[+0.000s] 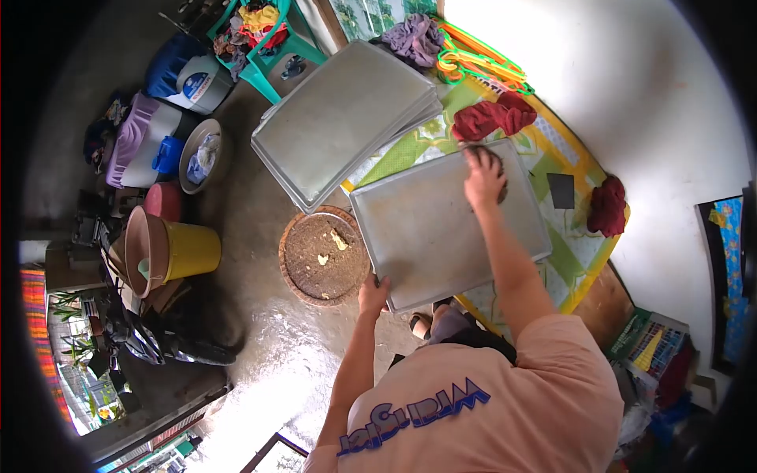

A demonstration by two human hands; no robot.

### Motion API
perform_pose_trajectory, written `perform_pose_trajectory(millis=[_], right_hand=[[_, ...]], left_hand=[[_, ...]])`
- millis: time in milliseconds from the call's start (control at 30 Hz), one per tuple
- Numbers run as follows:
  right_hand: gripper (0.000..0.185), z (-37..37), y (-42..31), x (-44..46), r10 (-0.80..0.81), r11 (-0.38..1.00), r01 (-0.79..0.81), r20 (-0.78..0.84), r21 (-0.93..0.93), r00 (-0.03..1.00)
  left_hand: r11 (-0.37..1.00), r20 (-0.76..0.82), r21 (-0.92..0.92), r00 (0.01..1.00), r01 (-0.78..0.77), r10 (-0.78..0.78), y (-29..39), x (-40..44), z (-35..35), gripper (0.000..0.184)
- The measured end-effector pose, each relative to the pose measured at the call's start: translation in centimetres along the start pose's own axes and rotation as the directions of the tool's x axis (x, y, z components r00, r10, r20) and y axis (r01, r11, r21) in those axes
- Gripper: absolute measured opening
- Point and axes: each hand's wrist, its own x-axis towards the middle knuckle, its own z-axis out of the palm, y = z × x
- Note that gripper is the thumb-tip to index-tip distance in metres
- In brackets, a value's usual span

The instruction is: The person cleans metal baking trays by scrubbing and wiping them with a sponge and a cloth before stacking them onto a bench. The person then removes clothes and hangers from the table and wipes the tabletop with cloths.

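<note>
A shallow grey metal tray (426,229) lies partly on the table, its near left corner jutting past the edge. My left hand (372,296) is closed on that corner. Near the tray's far right side, my right hand (483,181) presses a dark, rough-looking wad (498,163) against the metal. Whether the wad is cloth or a scouring pad I cannot tell. To the left, more metal trays (339,118) are stacked at an angle, overhanging the table. Just beyond my right hand sits a crumpled dark red cloth (495,117).
Below the trays stands a round tub (285,272) of brown crumbs with pale pieces. Green and orange hangers (481,63) and a grey cloth (412,39) lie at the table's back. A dark square (561,191) and another red cloth (607,206) are at right. A yellow bucket (193,248) stands left.
</note>
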Motion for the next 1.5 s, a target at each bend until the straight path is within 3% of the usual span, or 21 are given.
perform_pose_trajectory(millis=[133, 233, 633, 733, 767, 900, 933, 967, 1000, 1033, 1067, 1133, 1167, 1200, 1233, 1267, 1300, 1400, 1433, 1467, 1500], right_hand=[[0.051, -2.4, 3.5, 4.1, 0.186, 0.967, -0.157, 0.131, -0.201, 0.974], [0.048, -2.9, 6.0, 4.8, 0.203, 0.935, -0.153, 0.131, -0.32, 0.97], [0.042, -8.2, 15.9, -13.2, 0.007, 0.849, 0.077, 0.155, -0.523, 0.988], [0.041, -8.8, 15.0, -18.1, 0.12, 0.899, -0.061, 0.11, -0.434, 0.987], [0.038, -8.9, 13.7, -19.5, 0.137, 0.905, -0.066, 0.143, -0.42, 0.98], [0.032, -8.6, 3.3, -26.1, -0.051, 0.94, 0.154, 0.32, -0.305, 0.946], [0.032, -9.9, -0.4, -28.1, -0.151, 0.963, 0.217, 0.346, -0.161, 0.926], [0.034, -10.7, -4.3, -29.3, -0.078, 0.994, 0.107, 0.502, -0.029, 0.862], [0.033, -7.2, -6.3, -31.0, -0.159, 0.976, 0.06, 0.492, 0.21, 0.856], [0.029, -6.5, -8.8, -32.4, -0.308, 0.923, 0.125, 0.504, 0.363, 0.807], [0.025, -6.2, -10.4, -33.1, -0.455, 0.84, 0.18, 0.484, 0.511, 0.748], [0.021, -4.6, -11.3, -31.8, -0.694, 0.427, 0.14, 0.225, 0.893, 0.684], [0.021, -1.8, -10.3, -30.6, -0.634, 0.544, 0.122, 0.311, 0.83, 0.708], [0.02, -4.7, -9.5, -29.1, -0.457, 0.678, 0.058, 0.358, 0.733, 0.814], [0.024, -4.5, -6.9, -27.2, -0.504, 0.543, 0.109, 0.22, 0.833, 0.835], [0.028, -6.5, -5.6, -25.7, -0.267, 0.504, -0.19, 0.362, 0.842, 0.893], [0.032, -8.7, -5.0, -24.6, -0.029, 0.388, -0.464, 0.514, 0.796, 0.857], [0.035, -7.5, -4.3, -22.6, -0.016, 0.655, -0.248, 0.341, 0.713, 0.94], [0.037, -11.2, -7.6, -23.6, -0.056, 0.528, -0.384, 0.482, 0.757, 0.875], [0.043, -12.0, -9.9, -24.5, -0.139, 0.562, -0.376, 0.533, 0.737, 0.835], [0.051, -9.3, -11.8, -26.2, -0.195, 0.677, -0.125, 0.34, 0.725, 0.92]], left_hand=[[0.999, -0.037, -0.007, 0.998, 0.043, -0.043, 1.8, -1.2, -0.1, 0.036], [0.999, -0.087, -0.012, 0.996, 0.036, -0.037, 2.0, -1.7, 0.1, 0.039], [0.978, -0.122, 0.103, 0.974, -0.179, 0.191, -2.6, 2.6, 1.3, 0.043], [1.0, -0.023, -0.029, 1.0, 0.003, -0.004, -2.0, 2.9, 1.1, 0.046], [0.998, -0.036, -0.02, 0.997, -0.062, 0.061, -2.6, 3.7, 1.2, 0.047], [0.972, 0.141, -0.225, 0.989, 0.067, -0.036, 0.8, 0.5, -0.3, 0.046], [0.955, 0.169, -0.283, 0.985, 0.088, -0.041, 0.5, 0.7, -0.5, 0.047], [0.934, 0.198, -0.339, 0.979, 0.11, -0.043, 0.4, 0.7, -0.7, 0.048], [0.91, 0.227, -0.393, 0.973, 0.132, -0.043, 0.3, 0.8, -1.0, 0.049], [0.893, 0.393, -0.388, 0.917, 0.228, -0.064, -0.7, 2.2, -1.6, 0.06], [0.843, 0.395, -0.467, 0.916, 0.266, -0.07, -0.5, 1.7, -2.1, 0.061], [0.718, 0.396, -0.609, 0.914, 0.337, -0.093, -0.7, 0.1, -4.1, 0.063], [0.765, 0.352, -0.576, 0.932, 0.287, -0.085, -2.4, 1.4, -5.3, 0.059], [0.815, 0.186, -0.569, 0.983, 0.108, 0.0, -4.2, 2.4, -5.4, 0.058], [0.844, 0.019, -0.532, 0.995, -0.07, 0.095, -5.9, 3.2, -5.3, 0.057], [0.809, -0.076, -0.553, 0.979, -0.201, 0.191, -6.8, 3.1, -5.7, 0.058], [0.762, -0.171, -0.558, 0.944, -0.33, 0.284, -7.6, 3.0, -6.1, 0.058], [0.739, -0.059, -0.667, 0.996, -0.092, 0.07, -3.8, -2.7, -7.3, 0.064], [0.708, -0.042, -0.704, 0.998, -0.064, 0.049, -3.3, -2.9, -6.8, 0.074], [0.717, -0.148, -0.685, 0.988, -0.133, 0.042, -2.6, -3.1, -5.7, 0.084], [0.618, -0.144, -0.776, 0.989, -0.123, 0.016, -0.2, -5.2, -5.3, 0.082]])
